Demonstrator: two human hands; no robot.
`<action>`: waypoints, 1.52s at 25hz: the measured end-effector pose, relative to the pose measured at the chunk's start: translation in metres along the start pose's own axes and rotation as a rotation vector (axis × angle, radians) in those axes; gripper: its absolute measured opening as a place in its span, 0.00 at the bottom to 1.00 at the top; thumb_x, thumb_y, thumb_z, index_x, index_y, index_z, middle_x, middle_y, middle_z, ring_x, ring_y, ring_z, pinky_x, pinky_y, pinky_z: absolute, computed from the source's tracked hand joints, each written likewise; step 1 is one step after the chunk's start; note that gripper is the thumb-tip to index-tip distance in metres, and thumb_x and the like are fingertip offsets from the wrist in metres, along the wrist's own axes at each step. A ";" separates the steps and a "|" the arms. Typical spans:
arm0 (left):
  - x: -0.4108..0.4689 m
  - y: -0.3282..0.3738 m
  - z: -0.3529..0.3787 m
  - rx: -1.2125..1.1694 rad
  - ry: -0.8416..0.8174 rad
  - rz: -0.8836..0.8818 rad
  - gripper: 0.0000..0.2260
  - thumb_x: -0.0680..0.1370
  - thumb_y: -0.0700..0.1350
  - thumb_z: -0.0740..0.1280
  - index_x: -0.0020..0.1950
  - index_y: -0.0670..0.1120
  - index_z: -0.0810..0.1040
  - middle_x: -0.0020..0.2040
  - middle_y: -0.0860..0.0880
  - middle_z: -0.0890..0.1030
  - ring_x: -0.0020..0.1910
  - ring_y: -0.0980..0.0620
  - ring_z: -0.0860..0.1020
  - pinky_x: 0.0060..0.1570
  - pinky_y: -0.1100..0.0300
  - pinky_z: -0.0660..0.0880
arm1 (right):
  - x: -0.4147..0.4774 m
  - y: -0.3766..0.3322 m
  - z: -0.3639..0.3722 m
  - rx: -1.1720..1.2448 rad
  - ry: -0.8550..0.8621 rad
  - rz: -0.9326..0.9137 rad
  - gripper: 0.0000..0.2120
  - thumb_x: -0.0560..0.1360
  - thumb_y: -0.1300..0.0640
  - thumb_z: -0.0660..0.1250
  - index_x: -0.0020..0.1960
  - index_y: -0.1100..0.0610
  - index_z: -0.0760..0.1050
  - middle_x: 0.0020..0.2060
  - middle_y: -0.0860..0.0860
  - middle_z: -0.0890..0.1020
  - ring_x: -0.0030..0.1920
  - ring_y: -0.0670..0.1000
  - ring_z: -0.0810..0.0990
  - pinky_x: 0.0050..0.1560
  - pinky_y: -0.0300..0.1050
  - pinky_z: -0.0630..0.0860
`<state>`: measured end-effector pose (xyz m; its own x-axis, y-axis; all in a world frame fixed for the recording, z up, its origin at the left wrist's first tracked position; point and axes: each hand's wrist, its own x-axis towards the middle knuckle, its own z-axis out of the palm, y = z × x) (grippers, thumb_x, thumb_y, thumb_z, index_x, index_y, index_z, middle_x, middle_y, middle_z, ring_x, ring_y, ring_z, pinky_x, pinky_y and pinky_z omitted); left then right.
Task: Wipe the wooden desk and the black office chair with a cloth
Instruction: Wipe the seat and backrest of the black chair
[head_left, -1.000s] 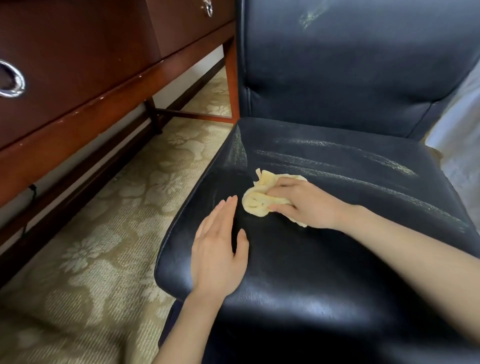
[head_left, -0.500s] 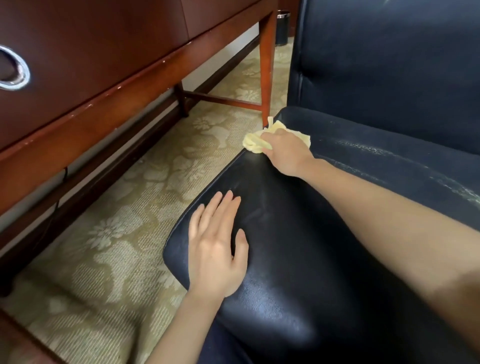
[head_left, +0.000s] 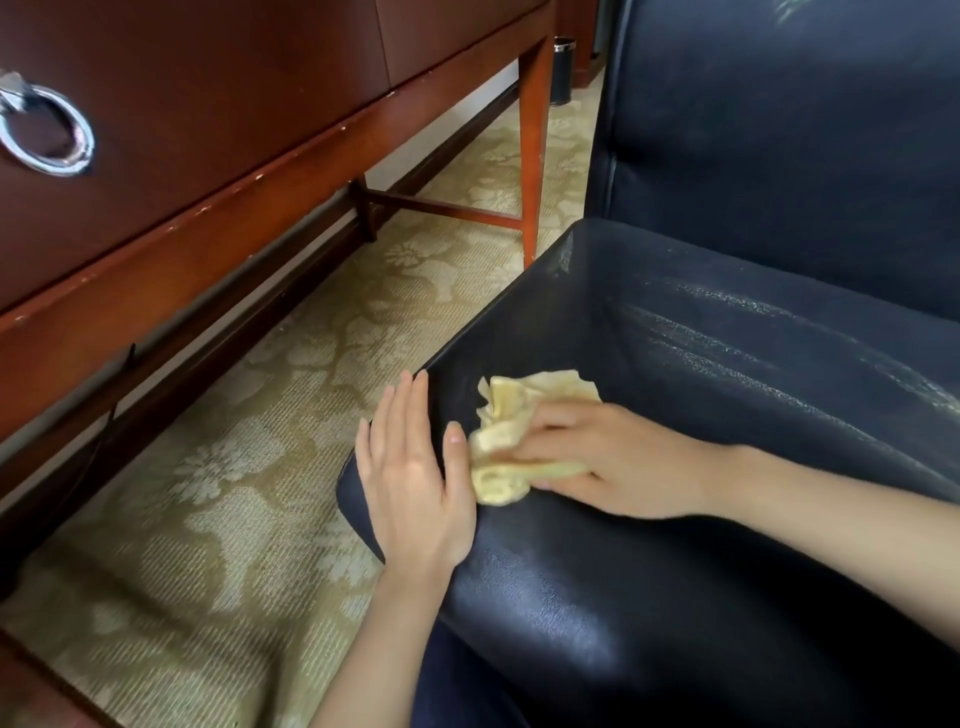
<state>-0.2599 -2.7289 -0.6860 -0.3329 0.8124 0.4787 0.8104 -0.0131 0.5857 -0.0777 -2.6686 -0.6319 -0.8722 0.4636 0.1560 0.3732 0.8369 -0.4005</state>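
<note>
Both hands at chair (head_left: 727, 364) seat's left edge: left (head_left: 410, 483) flat, right (head_left: 613, 467) clutching cloth (head_left: 514, 431).

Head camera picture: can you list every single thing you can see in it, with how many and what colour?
office chair: one, black, right side, seat and backrest showing
cloth: one, pale yellow, crumpled on the seat's front left part
wooden desk: one, reddish brown, left side, standing on thin legs
ring handle: one, silver, on the desk drawer at far left
carpet: one, beige with a pale flower pattern, under desk and chair
bin: one, dark, on the floor behind the desk leg
left hand: one, flat on the seat's front left edge
right hand: one, holds the cloth against the seat
</note>
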 end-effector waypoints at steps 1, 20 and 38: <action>-0.001 0.001 0.000 -0.015 -0.003 0.007 0.26 0.80 0.53 0.48 0.73 0.43 0.65 0.73 0.45 0.68 0.74 0.48 0.62 0.73 0.49 0.53 | -0.006 -0.004 0.000 0.003 -0.038 -0.002 0.13 0.78 0.55 0.63 0.62 0.53 0.77 0.54 0.45 0.75 0.56 0.41 0.71 0.58 0.41 0.71; 0.010 -0.009 0.004 -0.111 -0.005 0.002 0.26 0.80 0.52 0.48 0.73 0.42 0.65 0.72 0.45 0.69 0.73 0.51 0.63 0.72 0.58 0.55 | 0.127 0.069 -0.004 -0.299 0.146 0.526 0.13 0.80 0.55 0.58 0.62 0.56 0.73 0.54 0.58 0.76 0.53 0.58 0.76 0.47 0.50 0.72; 0.072 0.055 0.037 0.128 -0.296 0.137 0.24 0.81 0.56 0.49 0.76 0.50 0.58 0.78 0.50 0.56 0.77 0.49 0.49 0.73 0.45 0.42 | -0.038 0.007 -0.026 0.092 -0.026 0.114 0.05 0.78 0.56 0.64 0.45 0.56 0.76 0.47 0.30 0.68 0.51 0.28 0.66 0.51 0.25 0.63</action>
<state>-0.2219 -2.6500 -0.6435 -0.0776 0.9421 0.3262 0.8981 -0.0760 0.4332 -0.0334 -2.6726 -0.6169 -0.8339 0.5457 0.0819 0.4409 0.7482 -0.4958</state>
